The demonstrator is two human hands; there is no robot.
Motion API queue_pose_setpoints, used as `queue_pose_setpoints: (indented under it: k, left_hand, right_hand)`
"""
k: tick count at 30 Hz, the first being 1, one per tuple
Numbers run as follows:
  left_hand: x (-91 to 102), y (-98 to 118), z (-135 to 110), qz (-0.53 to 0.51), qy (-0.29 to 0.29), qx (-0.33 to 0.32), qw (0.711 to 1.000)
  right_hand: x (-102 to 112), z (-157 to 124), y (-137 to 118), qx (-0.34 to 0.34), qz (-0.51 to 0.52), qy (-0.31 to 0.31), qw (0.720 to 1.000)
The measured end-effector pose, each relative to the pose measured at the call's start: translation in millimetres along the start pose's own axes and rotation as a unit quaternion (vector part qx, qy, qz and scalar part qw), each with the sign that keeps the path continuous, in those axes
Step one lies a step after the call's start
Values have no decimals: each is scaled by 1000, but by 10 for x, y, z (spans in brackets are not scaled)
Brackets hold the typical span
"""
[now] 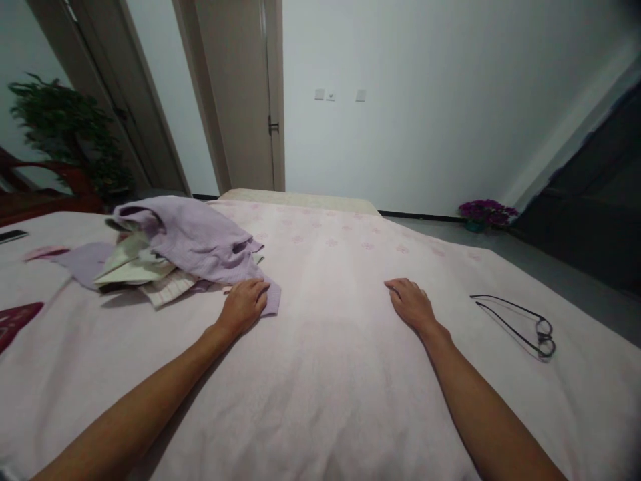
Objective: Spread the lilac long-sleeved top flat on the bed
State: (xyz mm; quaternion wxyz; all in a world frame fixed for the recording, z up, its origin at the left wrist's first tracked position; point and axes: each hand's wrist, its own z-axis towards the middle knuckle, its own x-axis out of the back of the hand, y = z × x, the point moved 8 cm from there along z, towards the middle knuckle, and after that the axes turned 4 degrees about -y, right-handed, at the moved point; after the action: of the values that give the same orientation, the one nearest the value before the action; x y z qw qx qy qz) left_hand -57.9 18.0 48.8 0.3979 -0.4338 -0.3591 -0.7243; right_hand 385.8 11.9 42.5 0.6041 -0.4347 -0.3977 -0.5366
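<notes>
My left hand (244, 306) rests palm down on the pale pink cloth (335, 361), its fingers loosely bent against the edge of a lilac knit garment (200, 237). No grip on the garment shows. That garment lies crumpled on top of a pile with a pale yellow-green piece (133, 264) and a striped cream piece (170, 287). On the same cloth, farther right, lies my right hand (411, 304), palm down and relaxed with nothing visible in it. Black-framed glasses (543, 337) lie to its right with their temples unfolded.
A dark red flat object (19, 322) and a dark phone-like object (13, 236) lie at the left. Behind stand a wooden chair (55, 190), a leafy plant (65, 127) and a closed door (235, 93). Purple flowers (485, 212) sit on the floor at right.
</notes>
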Motion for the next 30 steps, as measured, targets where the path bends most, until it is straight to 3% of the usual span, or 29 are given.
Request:
queue_pose_setpoints:
  k: [19,30]
  left_hand:
    - [93,37,11,-31,20,28,999]
    - [83,-87,17,-75,32,41,996]
  right_hand:
    - [-78,25,0,23,-42,-13,999]
    - [-141,58,75,44,-43,9,998]
